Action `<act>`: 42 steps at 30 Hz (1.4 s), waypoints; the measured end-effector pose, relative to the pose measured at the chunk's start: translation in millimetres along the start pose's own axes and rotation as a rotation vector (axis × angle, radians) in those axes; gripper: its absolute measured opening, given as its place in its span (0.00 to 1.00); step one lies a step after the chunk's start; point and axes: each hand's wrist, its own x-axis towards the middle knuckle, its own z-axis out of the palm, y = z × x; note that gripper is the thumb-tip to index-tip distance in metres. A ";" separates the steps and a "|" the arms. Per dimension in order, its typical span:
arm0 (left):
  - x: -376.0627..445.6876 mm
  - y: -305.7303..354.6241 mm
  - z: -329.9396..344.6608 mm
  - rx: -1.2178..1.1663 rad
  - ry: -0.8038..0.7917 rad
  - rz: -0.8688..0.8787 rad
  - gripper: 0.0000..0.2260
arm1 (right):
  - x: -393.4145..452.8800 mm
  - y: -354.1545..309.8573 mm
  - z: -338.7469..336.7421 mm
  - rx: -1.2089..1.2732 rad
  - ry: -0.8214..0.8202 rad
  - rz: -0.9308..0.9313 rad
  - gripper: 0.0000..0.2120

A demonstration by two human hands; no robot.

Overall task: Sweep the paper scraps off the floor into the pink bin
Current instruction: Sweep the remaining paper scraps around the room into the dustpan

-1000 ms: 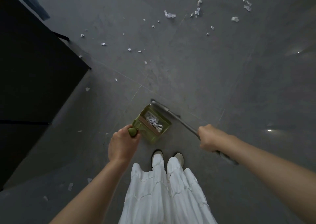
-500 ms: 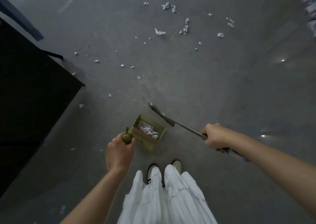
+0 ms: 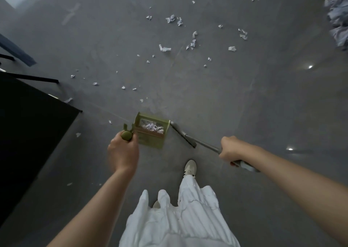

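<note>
Ahead of the fingers (image 3: 131, 143), scraps (image 3: 170, 18)

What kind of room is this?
Probably an indoor office or workroom: large grey floor tiles mirroring ceiling lights, and a dark table at the left. Not certain.
</note>
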 end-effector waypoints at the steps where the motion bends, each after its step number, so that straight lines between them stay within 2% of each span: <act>1: 4.3 14.8 5.5 0.003 0.009 0.005 0.13 | 6.2 5.9 -11.8 -0.004 -0.005 -0.005 0.09; 7: 40.1 99.2 45.8 0.003 0.079 -0.005 0.12 | 43.9 38.5 -83.0 0.015 -0.016 -0.041 0.08; 15: 84.3 184.4 98.8 -0.029 0.083 0.014 0.13 | 99.2 63.8 -167.9 0.052 0.022 -0.022 0.09; 21: 126.0 240.5 141.4 -0.078 0.061 0.025 0.14 | 143.3 66.4 -235.4 0.057 0.018 -0.013 0.10; 30: 215.4 342.4 189.2 -0.148 0.053 0.017 0.13 | 225.0 55.0 -356.8 0.050 -0.024 0.013 0.06; 42: 300.9 467.6 262.1 -0.120 0.100 0.055 0.13 | 340.1 90.8 -522.8 0.116 0.094 0.029 0.08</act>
